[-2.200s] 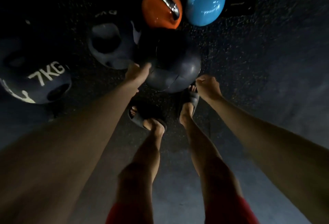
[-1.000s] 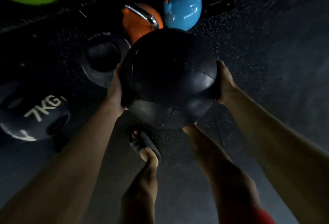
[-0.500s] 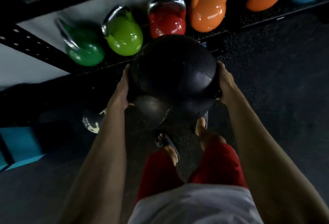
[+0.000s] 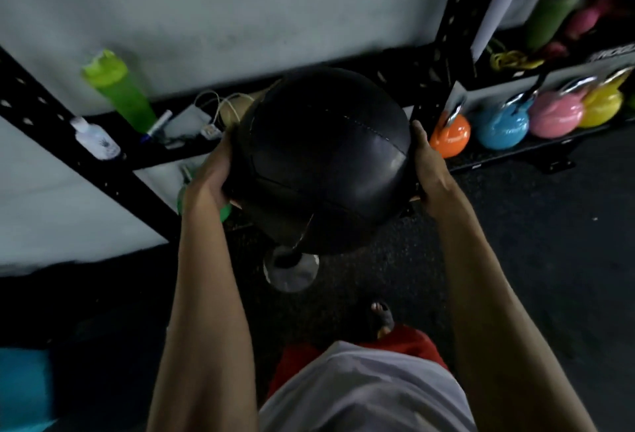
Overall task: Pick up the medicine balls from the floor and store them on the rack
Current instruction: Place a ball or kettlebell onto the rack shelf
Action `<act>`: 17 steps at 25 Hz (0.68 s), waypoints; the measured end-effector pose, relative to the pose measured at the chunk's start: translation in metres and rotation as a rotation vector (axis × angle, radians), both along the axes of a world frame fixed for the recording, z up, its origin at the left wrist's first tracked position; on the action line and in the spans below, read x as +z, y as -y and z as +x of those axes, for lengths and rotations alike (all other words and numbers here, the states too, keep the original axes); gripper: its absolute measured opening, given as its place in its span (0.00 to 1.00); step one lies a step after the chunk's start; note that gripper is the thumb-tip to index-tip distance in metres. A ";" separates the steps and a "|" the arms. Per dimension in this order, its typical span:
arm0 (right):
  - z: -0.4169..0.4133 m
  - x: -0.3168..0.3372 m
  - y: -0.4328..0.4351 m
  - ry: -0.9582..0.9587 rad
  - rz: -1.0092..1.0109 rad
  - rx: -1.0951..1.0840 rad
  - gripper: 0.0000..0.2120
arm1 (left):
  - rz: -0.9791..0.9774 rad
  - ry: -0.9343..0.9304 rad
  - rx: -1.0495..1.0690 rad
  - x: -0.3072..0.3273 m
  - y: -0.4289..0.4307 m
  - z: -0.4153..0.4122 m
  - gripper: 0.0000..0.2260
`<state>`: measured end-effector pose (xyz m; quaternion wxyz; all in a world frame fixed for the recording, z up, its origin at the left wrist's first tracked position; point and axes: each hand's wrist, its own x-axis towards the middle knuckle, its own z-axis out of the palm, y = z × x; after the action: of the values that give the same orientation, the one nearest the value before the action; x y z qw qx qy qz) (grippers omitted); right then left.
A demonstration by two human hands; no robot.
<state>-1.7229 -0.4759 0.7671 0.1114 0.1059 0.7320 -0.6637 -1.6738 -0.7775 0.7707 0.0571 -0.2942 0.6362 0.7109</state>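
Head view: the black medicine ball (image 4: 323,160) sits at the centre of the frame, lifted clear of the floor (image 4: 515,259) and carried in front of the chest. The left hand (image 4: 209,174) presses its 9 o'clock side and the right hand (image 4: 429,167) its 3 o'clock side, fingers spread and clamped on the leather, likely because the ball is too wide and heavy for one palm. The black rack (image 4: 450,36) stands from 12 to 2 o'clock, with its shelf running toward 10 o'clock just behind the ball. Coloured kettlebells (image 4: 501,125) line the lowest shelf at 2 o'clock. A green bottle (image 4: 117,88) stands on the shelf at 10 o'clock.
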 end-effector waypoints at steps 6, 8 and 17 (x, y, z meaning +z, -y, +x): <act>-0.022 0.076 0.006 -0.228 0.053 0.043 0.31 | -0.003 -0.187 0.129 0.079 0.007 -0.003 0.26; -0.026 0.105 0.009 -0.262 0.059 0.070 0.30 | -0.029 -0.197 0.161 0.101 0.009 -0.005 0.28; -0.080 0.219 0.034 -0.535 0.008 0.169 0.38 | -0.066 -0.522 0.359 0.217 0.016 -0.026 0.20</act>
<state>-1.8027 -0.5103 0.9864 -0.0310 -0.1341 0.7441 -0.6537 -1.7000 -0.7936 0.9872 -0.2442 -0.2112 0.5901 0.7400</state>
